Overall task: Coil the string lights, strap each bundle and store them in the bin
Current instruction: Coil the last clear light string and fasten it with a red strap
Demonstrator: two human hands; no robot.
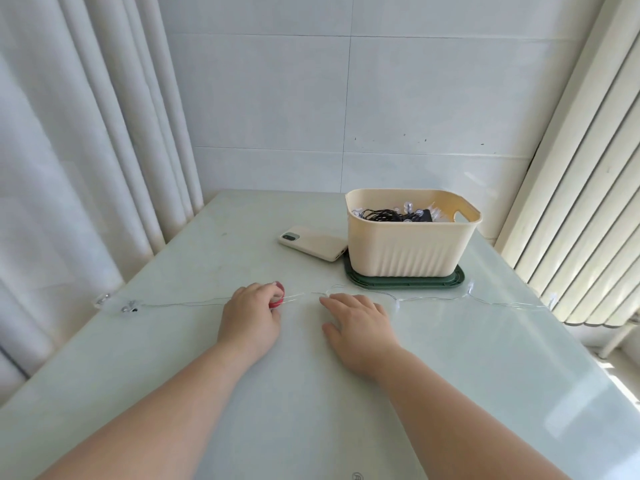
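This looks like a room in someone's home: pale curtains [86,168] hang on the left, a white radiator [581,202] stands on the right, the wall [346,98] is tiled, and a phone [311,242] lies on the glossy counter [311,410] beside a cream storage bin [408,247].

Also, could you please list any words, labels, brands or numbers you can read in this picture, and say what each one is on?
No text here can be read.
Round mark at the near edge of the table: cut off by the frame and too small to read.
Phone, cream bin and the red roll held in the left hand: no lettering shows.
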